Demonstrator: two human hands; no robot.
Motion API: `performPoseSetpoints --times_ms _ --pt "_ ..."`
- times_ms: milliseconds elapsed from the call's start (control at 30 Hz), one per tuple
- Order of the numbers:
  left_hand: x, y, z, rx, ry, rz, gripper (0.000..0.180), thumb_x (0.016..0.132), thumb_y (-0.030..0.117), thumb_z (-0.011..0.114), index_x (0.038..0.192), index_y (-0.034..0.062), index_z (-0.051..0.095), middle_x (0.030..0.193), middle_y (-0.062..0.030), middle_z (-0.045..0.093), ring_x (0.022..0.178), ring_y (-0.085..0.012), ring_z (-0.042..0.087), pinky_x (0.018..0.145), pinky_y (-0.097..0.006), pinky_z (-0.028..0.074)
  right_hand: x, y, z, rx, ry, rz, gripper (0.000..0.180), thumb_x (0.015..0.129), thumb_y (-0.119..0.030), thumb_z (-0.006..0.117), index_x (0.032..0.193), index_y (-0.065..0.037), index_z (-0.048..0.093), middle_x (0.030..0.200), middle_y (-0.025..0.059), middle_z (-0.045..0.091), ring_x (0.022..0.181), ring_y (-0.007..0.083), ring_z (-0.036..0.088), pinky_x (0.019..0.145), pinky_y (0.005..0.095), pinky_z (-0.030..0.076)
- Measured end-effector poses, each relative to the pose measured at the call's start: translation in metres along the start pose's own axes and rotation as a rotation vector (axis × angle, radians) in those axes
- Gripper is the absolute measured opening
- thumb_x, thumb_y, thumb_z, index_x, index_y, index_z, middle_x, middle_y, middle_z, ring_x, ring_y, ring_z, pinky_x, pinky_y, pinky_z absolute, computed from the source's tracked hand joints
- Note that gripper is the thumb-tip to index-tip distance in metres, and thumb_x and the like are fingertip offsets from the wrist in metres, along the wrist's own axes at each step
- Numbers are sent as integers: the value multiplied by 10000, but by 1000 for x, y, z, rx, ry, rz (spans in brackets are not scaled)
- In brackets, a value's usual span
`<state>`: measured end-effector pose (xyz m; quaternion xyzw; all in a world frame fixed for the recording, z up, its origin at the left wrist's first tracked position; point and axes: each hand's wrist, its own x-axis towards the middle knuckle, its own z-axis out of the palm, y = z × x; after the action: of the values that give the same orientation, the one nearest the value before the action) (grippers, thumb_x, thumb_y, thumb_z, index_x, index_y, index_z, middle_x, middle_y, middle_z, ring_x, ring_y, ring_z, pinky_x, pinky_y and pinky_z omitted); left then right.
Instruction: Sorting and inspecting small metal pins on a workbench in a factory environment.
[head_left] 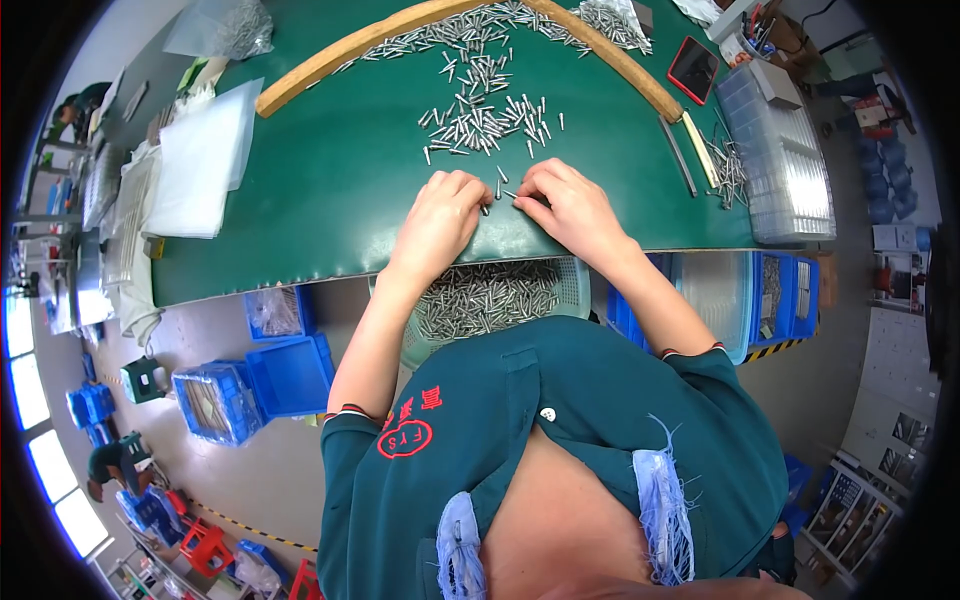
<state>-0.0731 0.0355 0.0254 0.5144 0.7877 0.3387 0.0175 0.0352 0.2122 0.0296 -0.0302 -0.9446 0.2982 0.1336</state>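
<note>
Red-cased phone [693,68], clear plastic trays [785,160], blue bins [290,375], curved wooden strip [330,60].

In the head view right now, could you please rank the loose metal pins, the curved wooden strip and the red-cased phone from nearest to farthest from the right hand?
1. Loose metal pins: just beyond the right hand.
2. Red-cased phone: far right of the table.
3. Curved wooden strip: its marked left stretch lies farthest, though its right end runs close to the phone.
</note>
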Motion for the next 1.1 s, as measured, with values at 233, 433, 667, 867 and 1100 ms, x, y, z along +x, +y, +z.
performPoseSetpoints --times_ms 233,433,667,867,1100 --pt "-2 5 5 -80 105 -117 151 778 23 614 921 68 629 908 -62 567 906 -265 553 815 -375 459 8 -8 7 7 9 -67 156 815 -130 658 961 -74 650 977 52 577 915 234 593 761 350 493" --pt "-9 4 -2 184 67 -114 125 793 84 642 917 80 633 909 -65 563 855 -260 559 765 -370 463 8 -1 4 -11 -72 -132 181 828 -111 630 1003 -70 656 1011 49 579 956 235 587 799 340 491" --pt "-8 11 9 235 112 -184 106 790 147 669 865 86 624 858 -65 565 823 -256 563 729 -369 468 5 -11 1 12 -105 -124 188 815 -140 659 992 -75 643 1017 44 593 955 228 591 785 331 496" --pt "-18 19 3 262 139 -297 127 789 169 679 856 83 614 853 -73 565 828 -261 568 711 -374 476 1 -5 9 58 -83 -124 177 814 -140 674 974 -77 635 1014 44 604 912 228 606 753 335 504" --pt "-23 28 3 237 95 -299 143 790 161 681 878 73 610 873 -81 569 850 -266 573 730 -369 479 22 2 3 22 34 -92 221 844 -174 651 1057 -117 655 1005 43 602 858 220 621 731 329 508"
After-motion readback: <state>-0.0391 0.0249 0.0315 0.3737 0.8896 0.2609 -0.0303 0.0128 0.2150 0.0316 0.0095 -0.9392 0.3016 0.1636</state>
